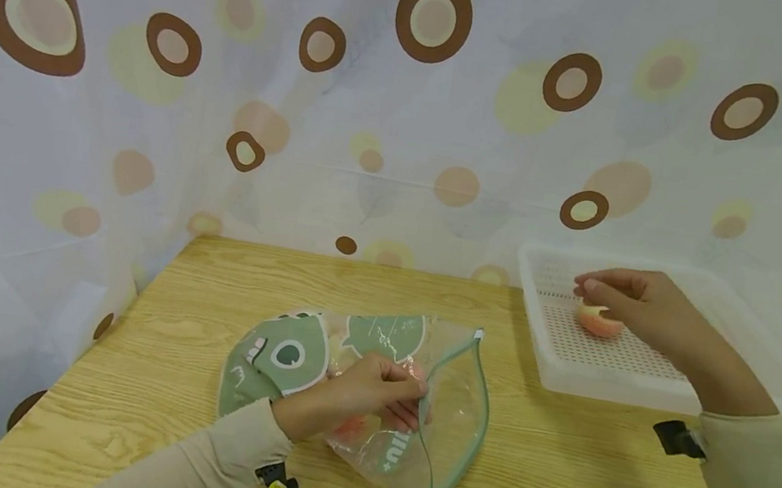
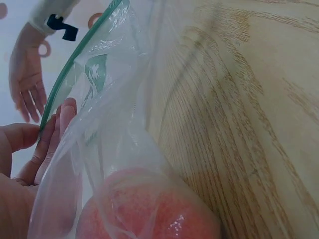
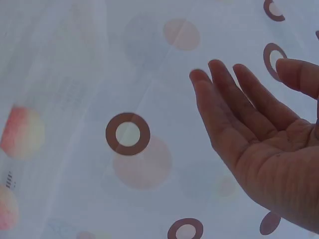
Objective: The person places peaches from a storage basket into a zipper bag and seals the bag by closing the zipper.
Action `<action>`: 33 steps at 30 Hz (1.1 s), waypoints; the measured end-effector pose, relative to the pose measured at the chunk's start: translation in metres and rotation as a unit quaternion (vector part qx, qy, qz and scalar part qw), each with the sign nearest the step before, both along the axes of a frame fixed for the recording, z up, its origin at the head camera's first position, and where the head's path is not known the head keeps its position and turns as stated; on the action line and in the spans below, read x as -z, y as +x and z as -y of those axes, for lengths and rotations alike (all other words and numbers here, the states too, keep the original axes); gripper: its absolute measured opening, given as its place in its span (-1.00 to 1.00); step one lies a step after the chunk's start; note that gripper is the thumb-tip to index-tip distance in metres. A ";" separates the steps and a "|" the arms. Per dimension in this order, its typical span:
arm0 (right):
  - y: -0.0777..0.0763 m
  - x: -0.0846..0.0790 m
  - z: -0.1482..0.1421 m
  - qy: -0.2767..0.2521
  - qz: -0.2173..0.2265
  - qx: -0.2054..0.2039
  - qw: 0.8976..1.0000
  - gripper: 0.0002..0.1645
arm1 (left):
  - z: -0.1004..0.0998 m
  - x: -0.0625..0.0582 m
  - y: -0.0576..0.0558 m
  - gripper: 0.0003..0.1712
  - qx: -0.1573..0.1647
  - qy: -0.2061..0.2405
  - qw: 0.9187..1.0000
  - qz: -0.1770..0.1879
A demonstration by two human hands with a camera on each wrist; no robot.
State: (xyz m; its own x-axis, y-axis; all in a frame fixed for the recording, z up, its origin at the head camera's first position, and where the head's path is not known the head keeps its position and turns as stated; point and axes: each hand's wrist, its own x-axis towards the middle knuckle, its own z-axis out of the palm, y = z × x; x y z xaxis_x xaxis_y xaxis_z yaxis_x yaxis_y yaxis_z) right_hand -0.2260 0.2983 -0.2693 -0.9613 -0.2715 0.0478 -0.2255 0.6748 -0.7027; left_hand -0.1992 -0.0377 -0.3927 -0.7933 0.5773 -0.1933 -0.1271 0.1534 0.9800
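Note:
A clear plastic zip bag [image 1: 466,399] with a green rim and a green cartoon print lies on the table, its mouth parted toward the right. My left hand [image 1: 372,393] pinches the near edge of that mouth between thumb and fingers. Inside the bag, a round reddish fruit [image 2: 149,211] shows through the plastic in the left wrist view. Over the white basket [image 1: 613,385] hovers my right hand [image 3: 269,139], fingers loosely extended and holding nothing. Below it in the basket sits a red-and-yellow fruit [image 1: 601,323], like a peach or apple; a second fruit [image 3: 6,206] appears in the right wrist view.
The wooden table [image 1: 552,487] carries the bag at its middle and the basket at the back right. A white curtain [image 1: 349,120] with brown and peach spots hangs behind and along the sides.

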 end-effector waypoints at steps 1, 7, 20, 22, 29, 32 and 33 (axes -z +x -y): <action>-0.005 -0.004 -0.002 0.018 -0.007 0.016 1.000 -0.39 | 0.000 0.000 0.000 -0.65 -0.001 0.000 1.000 0.002; -0.033 -0.016 -0.012 0.063 -0.011 0.068 0.996 -0.24 | 0.000 0.002 -0.001 -0.65 0.004 0.007 1.000 0.012; -0.090 -0.005 -0.045 0.004 0.126 0.089 0.988 0.07 | 0.000 0.001 0.001 -0.68 -0.001 0.015 1.000 0.019; -0.097 0.001 -0.048 0.012 0.136 0.095 0.986 0.13 | 0.000 0.001 0.001 -0.68 -0.002 0.014 1.000 0.019; -0.105 0.021 -0.058 -0.038 0.155 0.106 0.981 0.20 | -0.001 0.001 0.000 -0.66 -0.001 0.013 1.000 0.020; -0.105 0.027 -0.060 -0.054 0.160 0.110 0.980 0.17 | -0.001 0.001 0.000 -0.65 0.005 0.017 1.000 0.017; -0.105 0.030 -0.061 -0.055 0.165 0.114 0.978 0.16 | -0.001 0.001 0.000 -0.65 0.008 0.018 1.000 0.017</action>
